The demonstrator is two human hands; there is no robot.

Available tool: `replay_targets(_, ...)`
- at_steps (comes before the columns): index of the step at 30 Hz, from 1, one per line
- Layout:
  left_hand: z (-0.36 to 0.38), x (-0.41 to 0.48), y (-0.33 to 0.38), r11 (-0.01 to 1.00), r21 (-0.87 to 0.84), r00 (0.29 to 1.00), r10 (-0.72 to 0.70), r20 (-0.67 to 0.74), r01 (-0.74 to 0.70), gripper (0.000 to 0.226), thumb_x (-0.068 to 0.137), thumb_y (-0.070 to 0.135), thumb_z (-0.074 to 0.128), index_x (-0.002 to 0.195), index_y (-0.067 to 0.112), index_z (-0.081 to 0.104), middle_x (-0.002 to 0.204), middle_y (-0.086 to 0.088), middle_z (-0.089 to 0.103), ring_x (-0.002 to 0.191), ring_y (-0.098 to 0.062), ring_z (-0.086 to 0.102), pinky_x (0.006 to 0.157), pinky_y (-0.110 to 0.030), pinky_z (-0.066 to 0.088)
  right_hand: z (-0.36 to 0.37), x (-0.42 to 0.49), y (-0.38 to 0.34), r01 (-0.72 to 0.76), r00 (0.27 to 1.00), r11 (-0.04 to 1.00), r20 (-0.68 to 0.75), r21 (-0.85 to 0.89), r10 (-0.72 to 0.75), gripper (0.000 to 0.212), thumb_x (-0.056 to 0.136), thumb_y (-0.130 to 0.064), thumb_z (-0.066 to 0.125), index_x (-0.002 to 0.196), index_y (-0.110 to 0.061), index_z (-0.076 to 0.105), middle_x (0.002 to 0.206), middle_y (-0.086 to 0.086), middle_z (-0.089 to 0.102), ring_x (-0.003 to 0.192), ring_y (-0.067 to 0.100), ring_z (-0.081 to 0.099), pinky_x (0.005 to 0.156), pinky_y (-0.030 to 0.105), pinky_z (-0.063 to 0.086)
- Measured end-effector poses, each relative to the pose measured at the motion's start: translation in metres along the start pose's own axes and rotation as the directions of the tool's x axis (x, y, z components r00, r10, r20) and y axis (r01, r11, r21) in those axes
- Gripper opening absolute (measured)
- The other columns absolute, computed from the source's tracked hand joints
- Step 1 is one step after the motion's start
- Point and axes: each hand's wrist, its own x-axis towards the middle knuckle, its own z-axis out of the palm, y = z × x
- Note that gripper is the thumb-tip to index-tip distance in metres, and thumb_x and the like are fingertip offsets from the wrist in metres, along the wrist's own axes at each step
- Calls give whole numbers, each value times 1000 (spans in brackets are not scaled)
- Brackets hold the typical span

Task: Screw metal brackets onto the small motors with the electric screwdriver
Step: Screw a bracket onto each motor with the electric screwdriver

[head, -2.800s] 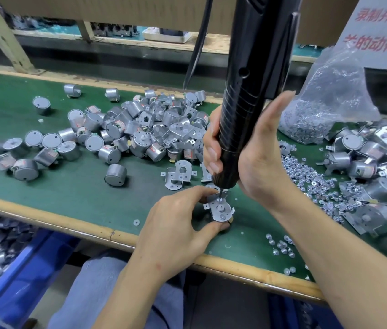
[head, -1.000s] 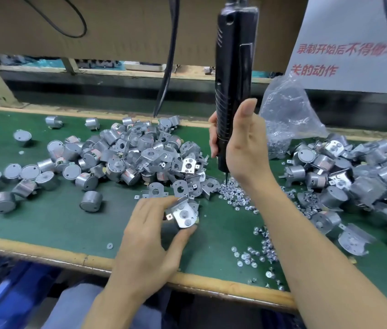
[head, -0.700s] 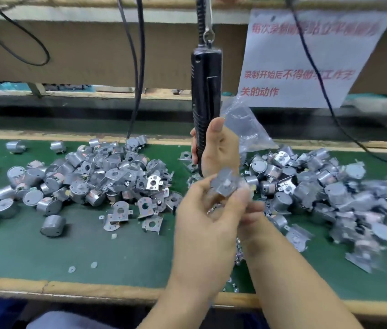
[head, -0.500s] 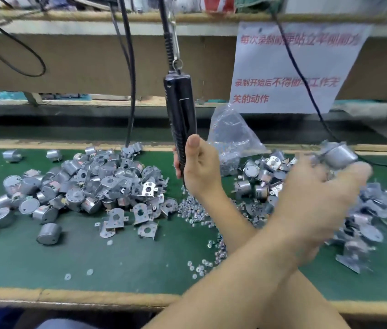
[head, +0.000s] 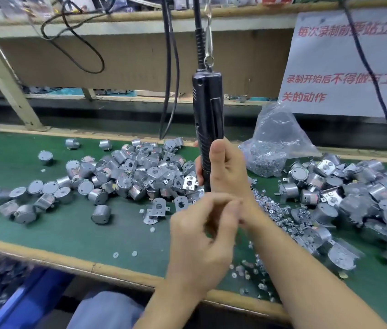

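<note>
r hand (head: 225, 172) grips screwdriver (head: 208, 110) upright | l hand (head: 199, 236) blurred, fingers curled, grip unclear

The long black plastic electric screwdriver (head: 208, 119) is showing a ribbed pattern low on its body. The round silver-grey metal motors (head: 126, 181) are shining on the dark green bench mat (head: 57, 231), and some are carrying red-orange labels. The flat silver metal brackets (head: 157, 210) are looking the same grey. The white paper sign (head: 344, 67) is bearing red characters. The wooden table edge (head: 45, 254) is appearing yellowish tan, the plastic bin (head: 33, 300) blue.
</note>
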Motion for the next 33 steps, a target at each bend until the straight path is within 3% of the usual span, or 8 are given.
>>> replay_targets(3,-53,4,-40,902,397,952,-45,-304,170,7,93,29,60,95,26,66,85,11,69,72,-13,64,67,-30,51,3,-1,0,-20,999,1000,45,-16,20,66,84,-79,40,80,-14,51,60,-5,59,47,10,54,48,21,44)
replay_targets(5,-90,4,-68,686,614,891,-116,-439,391,24,92,23,64,114,13,65,109,-6,65,99,-30,57,90,-34,40,2,0,0,-38,997,999,70,-15,39,73,81,-83,40,83,-11,53,62,-4,62,49,12,56,49,23,47)
replay_targets(8,-130,4,-95,396,675,782,-340,-522,622,52,92,32,60,136,6,53,134,-24,50,125,-41,40,103,-43,24,-1,2,0,-51,996,999,69,6,50,74,77,-88,39,78,-17,56,64,-3,62,49,15,56,50,31,50)
replay_targets(11,-142,3,-104,290,728,770,-397,-499,621,46,94,39,55,127,7,63,118,-27,60,114,-44,49,98,-45,31,-8,4,-2,-81,994,997,69,18,80,71,76,-92,29,74,-29,60,62,-1,58,48,19,53,52,37,50)
replay_targets(19,-136,3,-98,440,660,790,-418,-449,608,32,91,31,61,117,13,58,101,-15,68,101,-40,57,88,-45,43,-24,7,6,-205,969,965,171,166,176,88,67,-99,39,80,-13,53,60,8,46,47,23,41,51,32,40)
replay_targets(23,-128,2,-81,677,537,864,-372,-340,503,13,93,33,58,106,32,61,76,11,65,72,-15,64,72,-36,51,-23,5,12,-227,963,960,183,166,196,83,70,-98,37,77,-17,54,58,5,45,45,22,41,51,32,39)
replay_targets(27,-104,0,-63,842,441,950,-280,-138,312,16,85,34,72,97,35,62,89,24,65,67,-9,61,62,-13,44,-22,5,17,-235,961,958,187,161,204,80,71,-98,35,76,-20,55,57,2,47,45,22,42,50,32,40)
replay_targets(33,-73,-13,-60,920,375,971,-179,156,109,24,75,26,82,93,28,66,84,18,66,70,-8,63,66,-11,47,-19,3,22,-262,954,955,190,140,233,80,68,-100,35,73,-23,57,55,2,48,44,23,41,50,31,39)
